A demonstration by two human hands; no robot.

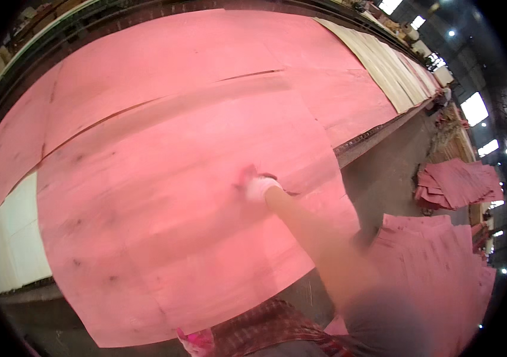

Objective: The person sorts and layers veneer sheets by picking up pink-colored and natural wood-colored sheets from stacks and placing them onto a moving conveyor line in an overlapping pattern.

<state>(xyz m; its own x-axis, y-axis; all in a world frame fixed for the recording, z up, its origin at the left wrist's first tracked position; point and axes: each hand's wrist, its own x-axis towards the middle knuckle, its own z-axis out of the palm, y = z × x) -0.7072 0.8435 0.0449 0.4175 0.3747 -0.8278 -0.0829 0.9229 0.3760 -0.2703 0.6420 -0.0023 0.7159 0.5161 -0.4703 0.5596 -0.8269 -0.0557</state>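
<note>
A large pink wood veneer sheet (pixel 164 196) lies spread before me, its near edge hanging past the edge of the layered surface. My right hand (pixel 257 185), in a whitish-pink glove, reaches over the middle of this sheet. Motion smears its fingers, and small dark reddish shapes, which I cannot make out, show beside it. My left hand (pixel 198 343), in a pink-and-white glove, is at the sheet's near edge, at the bottom of the view. Its fingers are mostly hidden. More pink veneer (pixel 164 65) lies beyond, with dark gaps along the seams.
Pale veneer (pixel 15 238) shows at the left, and pale strips (pixel 378 62) lie at the far right. Pink sheets are piled at my right in a near stack (pixel 426 256) and a farther stack (pixel 458 181). Grey floor (pixel 384 172) runs between the stacks and the long surface.
</note>
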